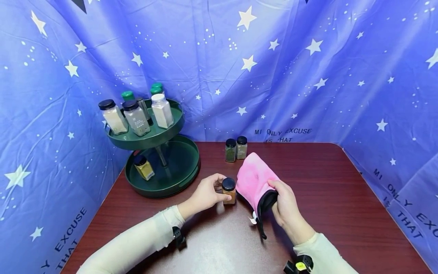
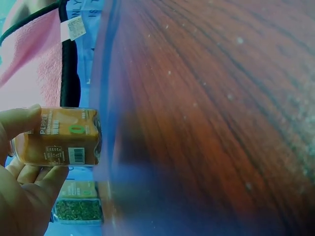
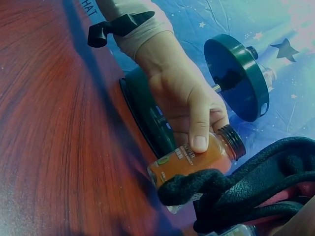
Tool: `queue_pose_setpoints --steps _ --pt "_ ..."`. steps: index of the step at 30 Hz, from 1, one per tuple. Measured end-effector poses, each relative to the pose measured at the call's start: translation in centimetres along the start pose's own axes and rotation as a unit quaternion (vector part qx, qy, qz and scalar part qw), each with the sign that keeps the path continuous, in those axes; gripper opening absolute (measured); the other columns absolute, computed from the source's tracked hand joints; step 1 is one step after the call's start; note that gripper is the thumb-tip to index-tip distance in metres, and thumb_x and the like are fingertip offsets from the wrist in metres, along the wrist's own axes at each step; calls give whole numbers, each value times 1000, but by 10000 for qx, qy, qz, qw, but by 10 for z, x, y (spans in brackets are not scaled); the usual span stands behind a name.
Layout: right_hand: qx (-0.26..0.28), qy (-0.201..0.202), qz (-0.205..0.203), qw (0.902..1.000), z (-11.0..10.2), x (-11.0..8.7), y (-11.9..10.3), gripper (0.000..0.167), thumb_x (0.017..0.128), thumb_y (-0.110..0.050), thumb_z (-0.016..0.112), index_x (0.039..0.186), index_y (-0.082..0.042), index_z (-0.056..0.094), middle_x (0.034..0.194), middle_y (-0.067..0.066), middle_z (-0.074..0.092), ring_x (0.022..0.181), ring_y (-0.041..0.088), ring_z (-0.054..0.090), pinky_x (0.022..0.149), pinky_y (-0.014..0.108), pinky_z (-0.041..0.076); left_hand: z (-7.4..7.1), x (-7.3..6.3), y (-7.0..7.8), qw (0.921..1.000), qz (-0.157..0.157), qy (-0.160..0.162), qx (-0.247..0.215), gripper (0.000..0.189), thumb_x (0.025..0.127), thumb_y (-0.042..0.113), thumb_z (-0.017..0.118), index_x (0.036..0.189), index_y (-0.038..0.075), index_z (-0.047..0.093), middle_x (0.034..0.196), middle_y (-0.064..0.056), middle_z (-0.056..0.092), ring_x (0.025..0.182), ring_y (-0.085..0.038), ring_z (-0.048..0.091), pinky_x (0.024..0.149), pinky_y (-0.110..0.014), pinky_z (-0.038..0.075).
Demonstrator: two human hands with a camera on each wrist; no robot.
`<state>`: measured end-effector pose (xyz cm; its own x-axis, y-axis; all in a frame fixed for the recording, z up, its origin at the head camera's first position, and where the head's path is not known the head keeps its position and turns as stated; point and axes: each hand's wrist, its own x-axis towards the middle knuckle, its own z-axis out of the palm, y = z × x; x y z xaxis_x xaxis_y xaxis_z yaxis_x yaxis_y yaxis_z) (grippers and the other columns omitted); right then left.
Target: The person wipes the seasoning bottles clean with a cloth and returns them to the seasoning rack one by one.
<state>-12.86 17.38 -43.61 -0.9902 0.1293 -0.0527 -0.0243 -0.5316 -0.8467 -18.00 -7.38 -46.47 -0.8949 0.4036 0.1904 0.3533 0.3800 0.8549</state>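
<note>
My left hand (image 1: 205,193) pinches a spice jar (image 1: 230,197) of orange-brown powder with a black lid, thumb on the near side and fingers behind. In the left wrist view the jar (image 2: 61,137) shows a label with a barcode and the word "PEPPER". Whether its base touches the table, I cannot tell. My right hand (image 1: 286,203) grips a pink cloth (image 1: 253,177) with black trim and a white tag, just right of the jar. In the right wrist view a fold of the black trim (image 3: 197,184) overlaps the jar's lower part.
A dark green two-tier rack (image 1: 147,142) stands at the left; its upper tier bears several jars, its lower tier one yellow jar (image 1: 145,170). Behind the cloth stand a jar of green flakes (image 1: 230,151) and a greyish jar (image 1: 241,149). A blue starred curtain (image 1: 219,57) surrounds the red-brown table (image 1: 328,198).
</note>
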Motion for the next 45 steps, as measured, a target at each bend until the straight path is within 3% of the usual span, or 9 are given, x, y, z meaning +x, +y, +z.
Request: queue_pose_setpoints --steps 20,25,28,31,33,38,40,42,45 --pt "-409 -195 143 9989 11 6 5 39 100 0 47 67 -13 64 71 -6 59 68 5 57 64 21 50 6 -8 -10 9997 -98 -206 44 47 78 11 89 118 11 66 111 0 72 104 -15 71 91 -30 57" --pt "-1167 -393 630 9904 18 12 9 24 99 -7 52 81 -13 66 75 -6 64 70 5 61 67 21 52 6 -3 -12 9993 61 -375 69 46 79 15 88 121 10 68 113 0 72 103 -14 71 92 -30 56" --pt "-2202 -532 713 9714 29 14 11 15 98 -12 56 91 -8 69 77 -6 65 72 5 60 71 21 51 6 -2 -13 9991 87 -411 83 45 78 16 90 118 11 70 111 2 73 100 -11 71 91 -28 56" --pt "-3397 -711 388 9370 44 13 12 17 98 -15 59 97 -3 71 71 -3 61 62 9 55 60 24 47 6 -1 -13 9992 142 -347 170 40 77 16 90 112 12 72 106 3 73 97 -8 70 89 -26 55" --pt "-4339 -805 -121 8973 54 11 13 18 97 -18 60 97 -5 73 69 -3 60 61 10 53 58 26 45 6 -1 -13 9991 187 -283 263 35 76 15 90 106 12 73 102 3 73 95 -8 70 87 -26 55" --pt "-6248 -1072 -1804 7520 74 -1 22 18 95 -21 60 102 -10 73 87 1 71 79 19 64 73 38 53 7 -1 -11 9957 248 -79 889 26 74 16 88 95 14 73 92 5 70 89 -7 65 83 -26 54" --pt "-6600 -1202 -2351 7033 78 -7 28 25 94 -20 60 111 -5 72 102 10 75 96 27 70 85 45 55 7 -1 -10 9932 281 2 1127 25 72 16 85 95 14 73 88 4 70 84 -6 63 80 -26 53" --pt "-6823 -1338 -2824 6609 78 -13 34 32 94 -20 62 117 0 71 116 18 73 112 35 68 97 49 53 8 -1 -10 9909 458 123 1258 27 73 15 83 98 11 73 89 1 73 85 -7 65 79 -27 54" --pt "-6840 -1711 -3436 6203 75 -18 39 42 92 -18 64 126 5 68 131 22 67 129 37 60 112 49 44 8 -3 -11 9782 1107 314 1730 33 77 11 80 108 4 71 98 -6 76 91 -14 69 83 -31 56"
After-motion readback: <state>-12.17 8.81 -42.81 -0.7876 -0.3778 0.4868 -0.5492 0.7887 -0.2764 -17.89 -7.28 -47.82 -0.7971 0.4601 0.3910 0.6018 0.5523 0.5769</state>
